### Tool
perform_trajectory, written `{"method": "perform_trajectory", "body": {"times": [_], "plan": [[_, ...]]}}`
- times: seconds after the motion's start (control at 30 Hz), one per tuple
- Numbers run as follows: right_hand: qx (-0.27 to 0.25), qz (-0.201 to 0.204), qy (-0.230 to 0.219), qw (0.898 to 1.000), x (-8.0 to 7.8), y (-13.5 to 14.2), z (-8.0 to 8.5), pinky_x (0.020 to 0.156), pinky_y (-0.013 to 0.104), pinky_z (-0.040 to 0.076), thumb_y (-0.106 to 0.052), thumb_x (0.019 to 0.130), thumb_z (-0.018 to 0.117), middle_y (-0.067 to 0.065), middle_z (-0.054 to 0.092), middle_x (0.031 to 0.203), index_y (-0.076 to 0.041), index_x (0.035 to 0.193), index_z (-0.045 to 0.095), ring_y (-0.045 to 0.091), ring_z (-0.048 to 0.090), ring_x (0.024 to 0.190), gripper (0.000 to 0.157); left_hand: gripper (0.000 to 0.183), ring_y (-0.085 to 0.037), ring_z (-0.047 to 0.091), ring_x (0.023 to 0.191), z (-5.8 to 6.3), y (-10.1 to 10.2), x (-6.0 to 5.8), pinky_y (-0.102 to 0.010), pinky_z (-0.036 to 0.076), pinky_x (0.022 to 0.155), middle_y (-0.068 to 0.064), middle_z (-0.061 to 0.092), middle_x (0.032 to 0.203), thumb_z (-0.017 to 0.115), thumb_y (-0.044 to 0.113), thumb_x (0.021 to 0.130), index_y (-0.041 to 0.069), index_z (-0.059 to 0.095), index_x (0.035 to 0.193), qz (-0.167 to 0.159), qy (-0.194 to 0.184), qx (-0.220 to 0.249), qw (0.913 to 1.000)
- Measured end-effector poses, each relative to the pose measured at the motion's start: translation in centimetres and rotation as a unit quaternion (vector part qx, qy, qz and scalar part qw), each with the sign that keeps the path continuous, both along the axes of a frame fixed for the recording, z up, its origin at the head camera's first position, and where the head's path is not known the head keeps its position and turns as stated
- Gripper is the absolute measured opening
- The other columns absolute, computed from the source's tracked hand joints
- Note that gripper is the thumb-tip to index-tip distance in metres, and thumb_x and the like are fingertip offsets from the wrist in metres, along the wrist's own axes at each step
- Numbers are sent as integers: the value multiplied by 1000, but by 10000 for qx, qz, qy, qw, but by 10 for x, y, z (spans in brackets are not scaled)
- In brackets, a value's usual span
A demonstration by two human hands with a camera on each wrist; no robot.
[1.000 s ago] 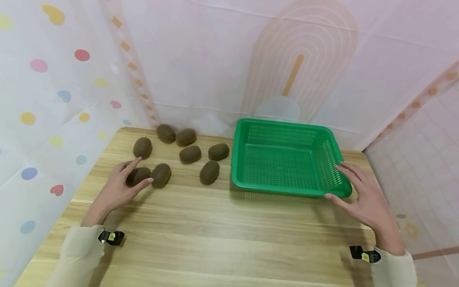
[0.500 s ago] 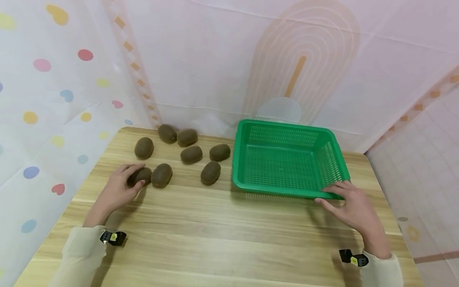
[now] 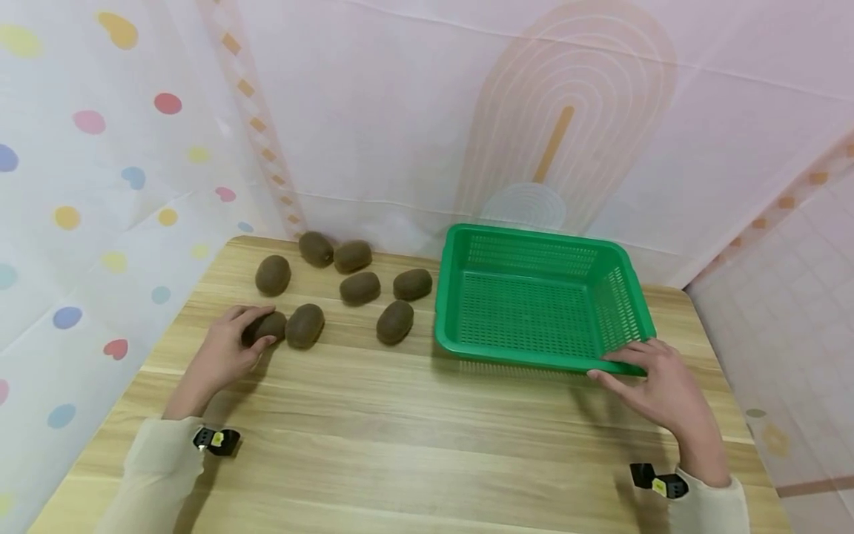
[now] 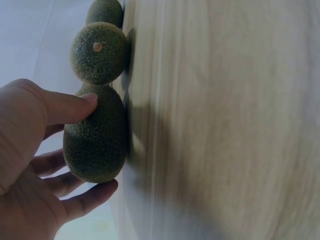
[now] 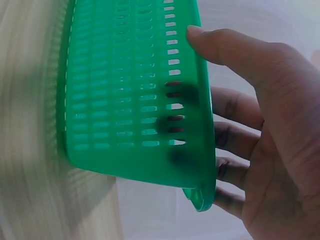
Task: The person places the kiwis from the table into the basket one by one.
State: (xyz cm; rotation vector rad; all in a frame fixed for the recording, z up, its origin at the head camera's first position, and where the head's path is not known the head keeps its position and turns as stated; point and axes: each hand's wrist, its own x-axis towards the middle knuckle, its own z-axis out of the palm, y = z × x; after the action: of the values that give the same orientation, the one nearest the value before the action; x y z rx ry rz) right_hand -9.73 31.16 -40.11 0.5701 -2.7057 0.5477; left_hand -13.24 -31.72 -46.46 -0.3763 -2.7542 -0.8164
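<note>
My left hand [image 3: 225, 351] grips a brown fuzzy kiwi [image 3: 270, 327] at the left of the table, thumb on the near side and fingers round the far side. In the left wrist view that kiwi [image 4: 97, 140] lies on its side, end to end with a second kiwi [image 4: 100, 52]. At the right, my right hand [image 3: 663, 382] pinches the near right rim of a green plastic basket [image 3: 520, 359]. The right wrist view has the thumb outside the basket wall [image 5: 125, 100] and the fingers over the rim, their shadows showing through the slots.
Several more kiwis lie between the left hand and the basket, among them one kiwi [image 3: 395, 322] near the basket's left side. The wooden table [image 3: 400, 445] backs onto a patterned cloth [image 3: 373, 111], which also hangs on both sides.
My left fingers have closed round the kiwi. The right hand has moved left along the basket's corner and taken hold of its front rim. The view has shifted slightly.
</note>
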Motion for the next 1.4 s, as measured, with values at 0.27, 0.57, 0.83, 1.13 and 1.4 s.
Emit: {"method": "perform_trajectory", "body": {"times": [0.27, 0.57, 0.83, 1.13, 1.4], "plan": [[75, -106, -315, 9994, -1, 1, 3, 78, 46, 45, -38, 71, 81, 6, 70, 91, -17, 86, 76, 25, 58, 86, 26, 54, -43, 54, 98, 3, 1, -1, -56, 46, 75, -24, 53, 115, 72, 7, 81, 1, 52, 130, 67, -228, -149, 9996], [-4, -135, -495, 9987, 0, 1, 5, 85, 51, 40, -39, 73, 79, 8, 69, 94, -16, 88, 76, 25, 56, 89, 28, 53, -38, 54, 96, 8, 2, 1, -52, 44, 76, -21, 53, 116, 71, 10, 82, 4, 53, 131, 407, -482, 38, 9980], [16, -220, -621, 9978, 1, 2, 4, 84, 52, 42, -38, 74, 79, 12, 68, 99, -14, 90, 76, 28, 56, 92, 29, 51, -38, 54, 96, 22, 9, 4, -53, 45, 75, -20, 54, 116, 71, 11, 83, 7, 54, 130, 421, -234, 145, 9987], [39, -302, -747, 9967, -1, 2, 2, 91, 56, 37, -46, 75, 76, 14, 67, 103, -16, 92, 75, 29, 54, 97, 34, 51, -26, 57, 88, 35, 20, 3, -30, 43, 67, -12, 58, 109, 75, 11, 80, 12, 58, 128, 301, 433, 55, 9986], [-23, -288, -943, 9951, 2, 3, 3, 101, 62, 25, -45, 77, 74, 18, 66, 108, -15, 93, 75, 36, 52, 106, 35, 49, -28, 57, 92, 45, 38, -6, -42, 45, 71, -12, 57, 112, 74, 12, 80, 11, 58, 127, 174, 533, 121, 9984]]}}
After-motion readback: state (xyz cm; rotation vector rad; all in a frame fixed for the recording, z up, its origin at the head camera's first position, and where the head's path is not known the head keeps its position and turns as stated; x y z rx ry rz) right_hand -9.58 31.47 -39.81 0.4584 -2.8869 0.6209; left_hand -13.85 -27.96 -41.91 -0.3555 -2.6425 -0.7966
